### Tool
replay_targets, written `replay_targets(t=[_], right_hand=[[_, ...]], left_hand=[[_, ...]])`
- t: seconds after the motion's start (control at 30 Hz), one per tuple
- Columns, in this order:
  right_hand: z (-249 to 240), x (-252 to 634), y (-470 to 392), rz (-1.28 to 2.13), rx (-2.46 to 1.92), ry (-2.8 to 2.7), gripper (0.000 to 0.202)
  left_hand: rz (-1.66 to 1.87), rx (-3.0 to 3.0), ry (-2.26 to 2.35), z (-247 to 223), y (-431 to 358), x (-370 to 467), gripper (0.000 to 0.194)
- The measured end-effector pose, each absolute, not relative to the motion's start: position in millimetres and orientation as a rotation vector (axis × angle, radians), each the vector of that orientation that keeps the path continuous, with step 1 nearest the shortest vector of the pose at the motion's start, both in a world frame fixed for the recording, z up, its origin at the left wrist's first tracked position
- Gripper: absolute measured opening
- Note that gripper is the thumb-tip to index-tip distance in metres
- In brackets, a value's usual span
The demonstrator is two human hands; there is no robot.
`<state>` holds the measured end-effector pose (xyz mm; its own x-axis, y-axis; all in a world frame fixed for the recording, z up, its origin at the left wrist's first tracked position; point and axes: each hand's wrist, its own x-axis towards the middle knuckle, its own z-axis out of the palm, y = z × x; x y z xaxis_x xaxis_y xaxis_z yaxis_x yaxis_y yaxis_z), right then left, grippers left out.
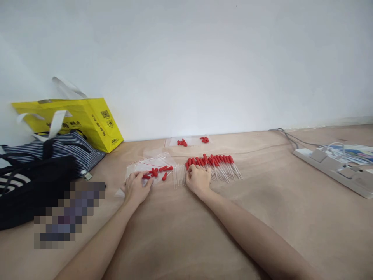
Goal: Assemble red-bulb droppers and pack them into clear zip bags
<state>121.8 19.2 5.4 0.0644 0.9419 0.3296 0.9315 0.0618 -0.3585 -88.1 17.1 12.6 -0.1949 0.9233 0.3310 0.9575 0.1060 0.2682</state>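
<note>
My left hand (137,188) rests on a clear plastic zip bag (134,168), thumb and fingers apart. Its fingertips are beside several loose red rubber bulbs (154,172) lying on the bag. My right hand (199,179) is curled at the left end of a row of glass droppers with red bulbs (215,159); its fingertips are closed, and what they grip is hidden. Between my hands lie several bare glass tubes (178,175), side by side with no bulbs on them.
Farther back, another clear bag (192,141) carries more red bulbs and thin tubes. A yellow paper bag (96,120), a striped bag (78,149) and a black bag (37,186) stand left. A white power strip (332,171) with cables lies right. A white wall rises behind.
</note>
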Motion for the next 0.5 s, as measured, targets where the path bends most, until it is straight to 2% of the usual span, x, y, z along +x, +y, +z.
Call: replay_targets(t=[0.27,0.5], right_hand=[[10,120,16,-0.057,-1.828,-1.958,0.022],[17,108,24,-0.031,-1.986,-2.101,0.023]], left_hand=[[-0.676,-1.944,-2.279,9,24,-94,0.028],[-0.673,-1.995,-2.275,12,27,-101,0.026]])
